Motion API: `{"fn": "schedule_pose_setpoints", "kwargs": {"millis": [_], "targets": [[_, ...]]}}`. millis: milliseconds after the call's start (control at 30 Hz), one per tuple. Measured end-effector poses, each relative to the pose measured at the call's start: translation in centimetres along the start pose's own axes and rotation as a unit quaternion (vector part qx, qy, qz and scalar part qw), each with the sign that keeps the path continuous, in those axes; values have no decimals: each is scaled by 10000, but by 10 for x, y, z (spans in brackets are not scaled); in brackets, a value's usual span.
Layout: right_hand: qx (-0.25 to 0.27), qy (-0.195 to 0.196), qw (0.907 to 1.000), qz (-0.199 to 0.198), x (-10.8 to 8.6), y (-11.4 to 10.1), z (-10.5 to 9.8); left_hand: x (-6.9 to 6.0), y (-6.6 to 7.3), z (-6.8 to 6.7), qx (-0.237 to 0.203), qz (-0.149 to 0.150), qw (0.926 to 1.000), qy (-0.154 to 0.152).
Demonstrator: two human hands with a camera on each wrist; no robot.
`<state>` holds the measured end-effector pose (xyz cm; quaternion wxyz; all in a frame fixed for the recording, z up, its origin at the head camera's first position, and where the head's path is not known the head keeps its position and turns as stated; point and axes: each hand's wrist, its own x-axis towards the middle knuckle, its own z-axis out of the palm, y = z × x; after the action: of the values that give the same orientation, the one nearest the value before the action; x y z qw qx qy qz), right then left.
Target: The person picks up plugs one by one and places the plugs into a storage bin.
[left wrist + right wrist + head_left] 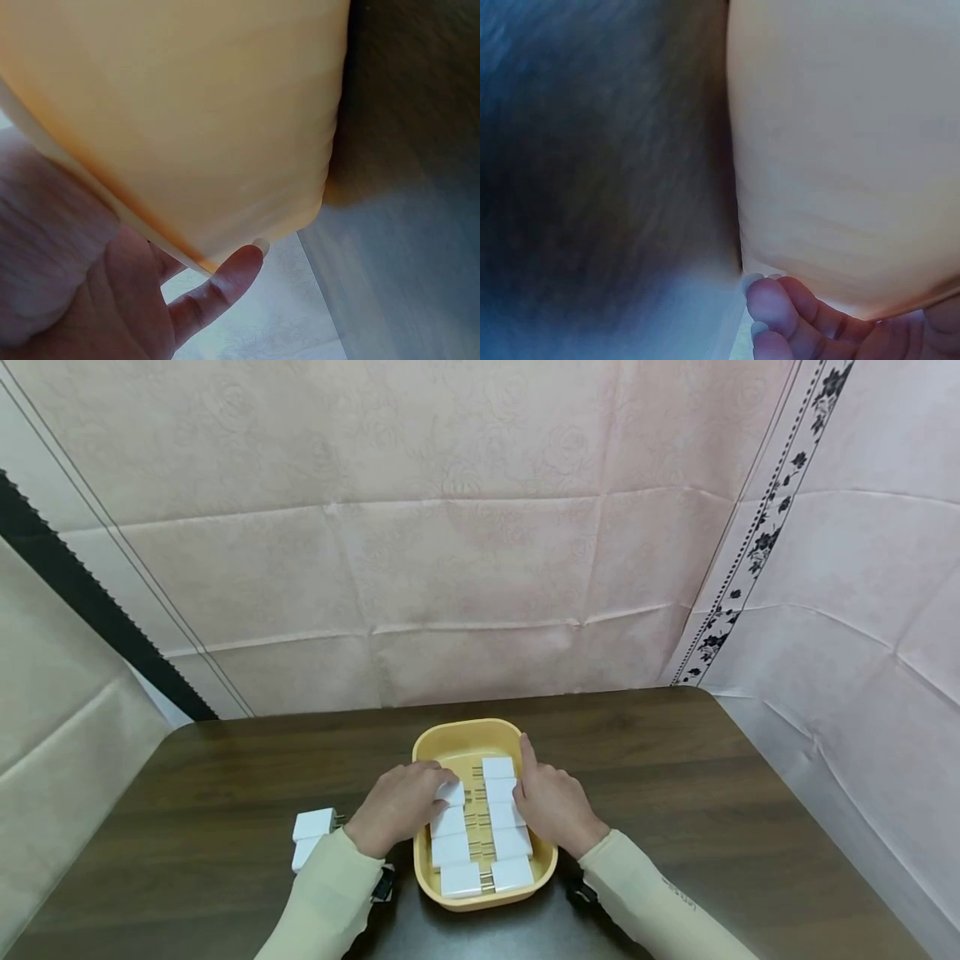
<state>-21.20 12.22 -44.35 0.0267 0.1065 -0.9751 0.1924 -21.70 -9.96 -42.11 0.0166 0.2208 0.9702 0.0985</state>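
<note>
A yellow plastic tray holds two columns of white plug adapters, their metal prongs pointing inward. My left hand reaches over the tray's left rim. Its thumb and fingers pinch the farthest adapter of the left column. At the right rim, my right hand grips the tray, index finger stretched along the edge and thumb inside beside the right-hand adapters. The right wrist view shows curled fingers against the tray's outer wall. In the left wrist view one bent finger shows beyond the rim.
Two more white plug adapters lie on the dark wooden table, left of the tray and close to my left sleeve. Patterned pale cloth hangs behind the table and along its sides.
</note>
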Motion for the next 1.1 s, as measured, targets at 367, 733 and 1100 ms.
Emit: {"fn": "schedule_pose_setpoints", "kwargs": {"millis": [367, 733, 1100], "targets": [[41, 3, 10000, 6, -4, 0, 1, -1, 1, 3, 58, 15, 10000, 7], [34, 7, 10000, -17, -2, 0, 0, -1, 2, 0, 15, -15, 10000, 6], [1, 70, 9999, -128, 0, 1, 1, -1, 2, -1, 6, 23, 10000, 65]]}}
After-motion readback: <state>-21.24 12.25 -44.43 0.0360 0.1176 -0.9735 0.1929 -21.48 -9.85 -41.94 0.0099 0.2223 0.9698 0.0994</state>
